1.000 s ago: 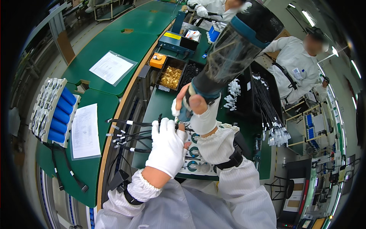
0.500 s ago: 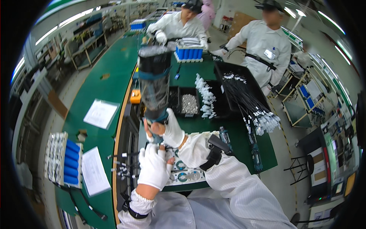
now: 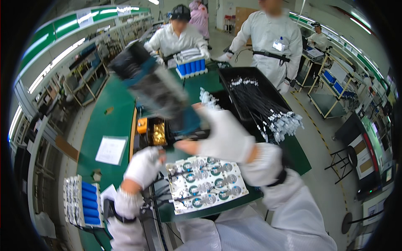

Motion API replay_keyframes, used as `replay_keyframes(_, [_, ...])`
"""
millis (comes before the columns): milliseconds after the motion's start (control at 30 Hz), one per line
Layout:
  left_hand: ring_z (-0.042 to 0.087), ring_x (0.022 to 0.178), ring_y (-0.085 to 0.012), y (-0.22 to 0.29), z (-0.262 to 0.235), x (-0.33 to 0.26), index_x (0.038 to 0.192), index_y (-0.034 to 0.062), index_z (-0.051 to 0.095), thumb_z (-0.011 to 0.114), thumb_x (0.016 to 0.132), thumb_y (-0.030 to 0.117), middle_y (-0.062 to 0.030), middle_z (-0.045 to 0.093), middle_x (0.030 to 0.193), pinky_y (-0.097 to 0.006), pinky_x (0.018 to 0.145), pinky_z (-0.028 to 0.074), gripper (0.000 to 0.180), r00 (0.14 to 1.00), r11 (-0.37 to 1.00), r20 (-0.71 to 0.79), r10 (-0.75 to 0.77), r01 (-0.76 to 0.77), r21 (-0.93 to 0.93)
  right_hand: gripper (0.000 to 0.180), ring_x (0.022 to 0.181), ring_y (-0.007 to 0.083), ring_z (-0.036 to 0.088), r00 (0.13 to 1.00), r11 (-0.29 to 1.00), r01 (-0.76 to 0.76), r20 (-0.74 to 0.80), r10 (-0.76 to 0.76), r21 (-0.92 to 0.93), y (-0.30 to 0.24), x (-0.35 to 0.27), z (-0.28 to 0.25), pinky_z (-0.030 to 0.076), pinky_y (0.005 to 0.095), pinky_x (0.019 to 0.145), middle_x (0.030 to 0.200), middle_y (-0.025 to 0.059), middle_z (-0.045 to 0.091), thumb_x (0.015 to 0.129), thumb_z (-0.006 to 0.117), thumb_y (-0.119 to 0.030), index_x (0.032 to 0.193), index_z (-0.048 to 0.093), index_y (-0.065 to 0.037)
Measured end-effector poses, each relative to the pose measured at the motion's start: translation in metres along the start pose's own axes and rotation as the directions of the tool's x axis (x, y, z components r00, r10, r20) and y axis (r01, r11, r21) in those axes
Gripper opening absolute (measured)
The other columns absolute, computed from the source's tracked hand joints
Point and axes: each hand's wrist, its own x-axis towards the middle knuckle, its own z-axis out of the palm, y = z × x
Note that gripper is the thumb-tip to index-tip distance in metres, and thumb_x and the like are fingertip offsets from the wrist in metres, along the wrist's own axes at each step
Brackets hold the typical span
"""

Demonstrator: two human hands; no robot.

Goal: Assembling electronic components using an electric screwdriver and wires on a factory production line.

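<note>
My right hand (image 3: 224,134), in a white glove, grips a black and teal power screwdriver (image 3: 155,90) by its handle. The tool is raised and tilted toward the upper left, blurred by motion. My left hand (image 3: 143,166), also gloved, rests with curled fingers at the left edge of a white fixture plate (image 3: 205,186). The plate carries several round teal and silver parts with thin wires, and it lies on the green bench just in front of me.
A small bin of brass screws (image 3: 158,133) sits behind the plate. A black tray of cable bundles (image 3: 259,102) lies to the right. Blue cell packs (image 3: 81,201) stand at lower left, a paper sheet (image 3: 111,149) beside them. Two people in white coats work across the bench.
The screwdriver has swung from upright over the plate to a raised tilt toward the upper left. My left hand moved off the plate's middle to its left edge.
</note>
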Motion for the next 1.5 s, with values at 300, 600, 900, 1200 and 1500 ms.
replay_keyframes(300, [0.07, 0.095, -0.0363, -0.076, 0.101, 0.148, 0.106, 0.0094, 0.075, 0.067, 0.091, 0.031, -0.017, 0.072, 0.099, -0.046, 0.083, 0.057, 0.027, 0.978, 0.9, 0.175, 0.109, -0.172, 0.401, 0.047, 0.063, 0.0172, 0.064, 0.756, 0.594, -0.652, -0.349, 0.554, -0.471, 0.021, -0.232, -0.104, 0.052, 0.0315, 0.063, 0.073, 0.0091, 0.068, 0.078, 0.084, -0.027, 0.107, 0.06, 0.0])
replay_keyframes(600, [0.072, 0.087, -0.0355, -0.107, 0.16, 0.174, 0.085, 0.0077, 0.074, 0.066, 0.085, 0.016, -0.0182, 0.069, 0.091, -0.045, 0.076, 0.058, 0.011, 0.95, 0.844, 0.253, 0.185, -0.285, 0.454, 0.046, 0.087, 0.0465, 0.067, 0.579, 0.186, -0.731, -0.453, 0.678, -0.657, 0.115, -0.279, -0.094, 0.055, 0.0518, 0.08, 0.094, 0.0269, 0.068, 0.079, 0.076, -0.037, 0.103, 0.063, 0.001])
replay_keyframes(900, [0.069, 0.09, -0.0381, -0.112, 0.155, 0.179, 0.092, 0.0066, 0.074, 0.063, 0.09, 0.012, -0.0173, 0.069, 0.094, -0.044, 0.08, 0.056, 0.013, 0.976, 0.925, 0.091, 0.2, -0.218, 0.312, 0.039, 0.083, 0.0368, 0.07, 0.6, 0.06, -0.562, -0.357, 0.716, -0.825, 0.096, -0.172, -0.095, 0.056, 0.0453, 0.076, 0.087, 0.0179, 0.07, 0.084, 0.075, -0.038, 0.093, 0.07, -0.001])
replay_keyframes(1200, [0.07, 0.102, -0.0327, -0.094, 0.143, 0.176, 0.101, 0.0156, 0.079, 0.065, 0.088, 0.014, -0.0048, 0.069, 0.128, -0.039, 0.094, 0.056, 0.019, 0.992, 0.986, -0.087, 0.087, -0.074, 0.149, 0.012, 0.081, 0.0336, 0.069, 0.86, 0.907, 0.032, 0.473, 0.189, -0.42, 0.07, -0.053, 0.005, 0.056, 0.0423, 0.076, 0.086, 0.0136, 0.068, 0.087, 0.065, -0.017, 0.088, 0.069, -0.005])
replay_keyframes(1500, [0.07, 0.097, -0.0357, -0.108, 0.149, 0.171, 0.104, 0.0132, 0.078, 0.065, 0.091, 0.015, -0.0145, 0.073, 0.105, -0.04, 0.087, 0.055, 0.018, 0.998, 1.0, -0.067, -0.009, 0.01, 0.006, 0.007, 0.08, 0.034, 0.07, 0.658, 0.86, -0.067, 0.625, 0.42, -0.506, 0.073, -0.064, 0.011, 0.056, 0.0434, 0.073, 0.083, 0.0157, 0.07, 0.087, 0.064, -0.012, 0.088, 0.069, -0.007])
